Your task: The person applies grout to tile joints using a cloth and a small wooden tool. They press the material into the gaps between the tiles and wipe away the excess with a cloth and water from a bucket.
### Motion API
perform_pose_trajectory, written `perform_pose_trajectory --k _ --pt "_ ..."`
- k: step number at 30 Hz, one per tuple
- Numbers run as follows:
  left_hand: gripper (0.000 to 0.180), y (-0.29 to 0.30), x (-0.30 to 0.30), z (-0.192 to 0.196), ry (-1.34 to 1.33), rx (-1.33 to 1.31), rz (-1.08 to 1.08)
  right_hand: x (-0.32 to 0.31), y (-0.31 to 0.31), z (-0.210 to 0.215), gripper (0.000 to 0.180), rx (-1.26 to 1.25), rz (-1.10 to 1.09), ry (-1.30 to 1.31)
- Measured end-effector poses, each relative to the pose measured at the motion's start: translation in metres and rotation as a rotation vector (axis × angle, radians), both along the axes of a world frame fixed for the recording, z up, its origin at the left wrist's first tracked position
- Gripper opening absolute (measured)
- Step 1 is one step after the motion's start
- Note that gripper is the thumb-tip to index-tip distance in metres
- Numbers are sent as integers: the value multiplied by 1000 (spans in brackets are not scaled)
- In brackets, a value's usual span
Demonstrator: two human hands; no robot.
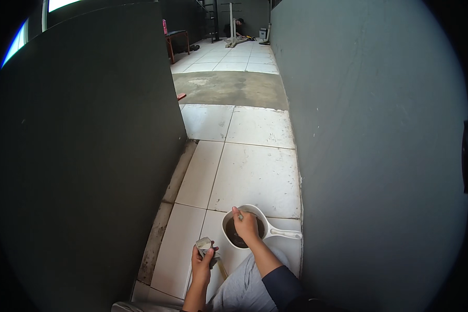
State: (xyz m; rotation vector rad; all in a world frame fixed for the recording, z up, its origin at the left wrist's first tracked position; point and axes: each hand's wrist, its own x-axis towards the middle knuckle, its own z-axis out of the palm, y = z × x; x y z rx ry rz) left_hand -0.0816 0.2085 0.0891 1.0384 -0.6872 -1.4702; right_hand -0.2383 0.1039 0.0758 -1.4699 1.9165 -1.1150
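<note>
A white plastic water dipper [282, 234] with dark brown liquid in it stands on the tiles before me, its handle pointing right. Over its bowl, my right hand [246, 228] is closed, thumb up; what it grips, if anything, is mostly hidden by the fingers. To the left of the dipper, my left hand [202, 265] is closed around a small greyish-white, blocky thing [204, 243] whose kind I cannot make out. Beside that hand, a thin yellowish strip or handle [222, 269] slants down toward my grey-clad leg [244, 286].
Dark grey walls rise close on the left [88, 145] and right [369, 145]. White floor tiles [255, 171] run ahead to a bare concrete strip [234, 88]. Farther off are a wooden chair [177, 41], a pale post on a stand [232, 23] and a crouching person [238, 23].
</note>
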Motion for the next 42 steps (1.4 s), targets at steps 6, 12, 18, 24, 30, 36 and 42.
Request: perform_pose_trajectory --k 6,12,18,24,30,36,42 --pt "50 20 47 -79 -765 -109 75 4 0 -9 46 -57 -11 -77" --pt "60 34 43 -73 -1211 -27 -88 2 1 -20 46 -97 -58 -92" --pt "71 34 41 -83 -1265 67 -168 -6 2 -18 43 -39 -41 -76" --pt "70 46 53 -71 -1412 -57 -103 6 8 -9 40 -111 -27 118" --pt "57 90 76 -24 -1385 -68 -44 21 30 15 17 -449 366 153" --pt "52 153 141 -5 -1482 -52 -62 89 75 35 20 -164 912 504" --pt "40 182 171 6 -1336 -76 -24 120 109 34 31 -187 1009 591"
